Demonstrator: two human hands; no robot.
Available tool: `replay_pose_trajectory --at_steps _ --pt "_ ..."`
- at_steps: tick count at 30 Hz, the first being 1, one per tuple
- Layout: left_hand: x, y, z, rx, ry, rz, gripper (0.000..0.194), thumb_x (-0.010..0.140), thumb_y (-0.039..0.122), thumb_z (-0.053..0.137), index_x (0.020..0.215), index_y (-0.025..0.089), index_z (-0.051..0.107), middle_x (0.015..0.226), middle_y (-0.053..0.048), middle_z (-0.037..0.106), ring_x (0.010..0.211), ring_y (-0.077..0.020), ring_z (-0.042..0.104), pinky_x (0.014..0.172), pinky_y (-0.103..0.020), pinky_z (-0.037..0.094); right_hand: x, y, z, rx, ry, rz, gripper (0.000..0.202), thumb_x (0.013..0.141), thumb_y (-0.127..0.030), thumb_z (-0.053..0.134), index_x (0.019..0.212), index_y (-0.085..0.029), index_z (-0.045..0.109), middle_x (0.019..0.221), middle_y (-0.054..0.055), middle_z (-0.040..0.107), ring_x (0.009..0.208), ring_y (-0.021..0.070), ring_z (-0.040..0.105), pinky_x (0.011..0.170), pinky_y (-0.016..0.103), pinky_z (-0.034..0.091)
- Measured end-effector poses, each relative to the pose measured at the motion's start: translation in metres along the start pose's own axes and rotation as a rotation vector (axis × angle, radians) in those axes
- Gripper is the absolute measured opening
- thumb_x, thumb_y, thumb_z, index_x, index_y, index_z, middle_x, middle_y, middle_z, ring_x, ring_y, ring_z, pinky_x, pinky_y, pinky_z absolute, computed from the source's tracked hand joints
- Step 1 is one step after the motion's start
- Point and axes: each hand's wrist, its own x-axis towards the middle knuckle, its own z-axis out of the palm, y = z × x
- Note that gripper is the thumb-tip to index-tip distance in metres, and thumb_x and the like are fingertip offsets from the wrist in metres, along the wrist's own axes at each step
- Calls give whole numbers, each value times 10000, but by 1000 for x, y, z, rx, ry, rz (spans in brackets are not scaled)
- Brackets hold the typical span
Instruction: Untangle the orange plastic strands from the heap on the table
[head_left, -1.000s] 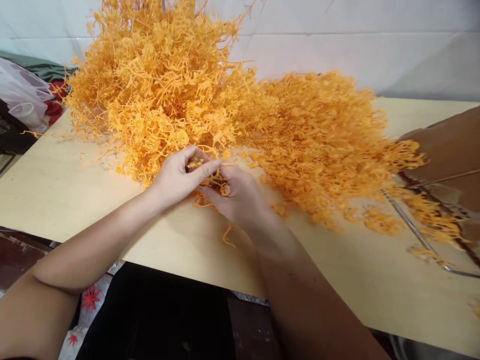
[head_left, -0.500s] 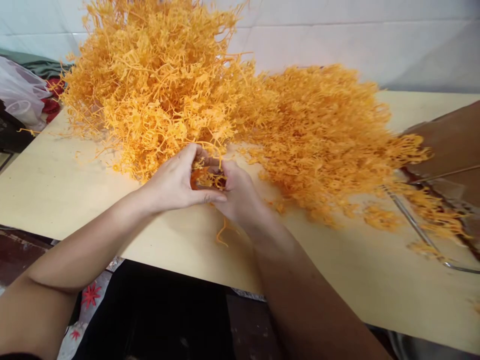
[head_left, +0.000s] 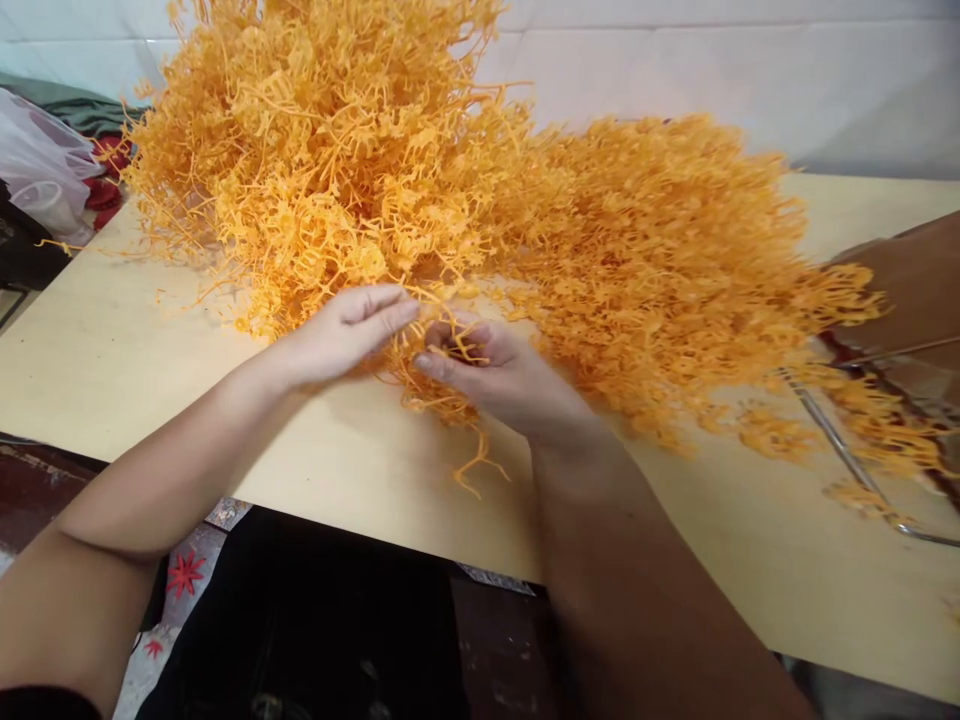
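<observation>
A tall heap of orange, branching plastic-like sprigs (head_left: 322, 170) covers the back left of the pale table (head_left: 337, 450), and a flatter orange pile (head_left: 675, 270) spreads to the right. In front of the heap, my left hand (head_left: 360, 325) pinches thin orange strands between thumb and fingers. My right hand (head_left: 499, 370), just to its right, has its fingers curled round a small bunch of orange sprigs (head_left: 435, 390), which hangs below both hands. One loose strand dangles lowest, over the table.
At the far left are a clear plastic bag (head_left: 45, 150) and red pieces (head_left: 109, 185). A bent metal rod (head_left: 840, 445) lies at the right, near a brown object (head_left: 907, 290). A tiled wall (head_left: 675, 70) stands behind.
My hands have turned and moved slightly apart, my right hand to the right. The small bunch now shows more fully below them. The view has shifted a little.
</observation>
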Motion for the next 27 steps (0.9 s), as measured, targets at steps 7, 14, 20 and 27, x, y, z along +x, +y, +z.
replay_pose_trajectory --at_steps 7,14,20,27 --pt "-1 4 -4 -355 63 -200 313 838 368 506 641 162 376 545 49 439 446 -31 450 430 -164 338 0 8 -5 344 156 113 475 714 -545 625 529 -188 372 558 -39 302 485 55 304 440 221 278" --pt "-4 -1 0 -305 -101 -220 124 816 231 544 867 151 463 662 29 575 447 -24 501 432 -161 359 3 6 -10 537 251 237 403 740 -577 574 635 -206 456 536 -50 314 452 59 330 411 213 279" --pt "-6 -2 5 -161 -131 -126 95 826 167 463 857 142 549 512 67 417 443 -26 373 451 -175 292 5 2 -12 543 324 323 441 727 -647 527 664 -214 468 548 -35 436 461 81 441 428 234 379" --pt "-7 3 20 13 -30 -74 290 689 388 663 753 133 541 666 24 528 617 -60 450 571 -198 357 -3 0 -8 425 378 182 306 701 -485 637 884 -248 572 742 -2 632 616 122 579 493 248 452"
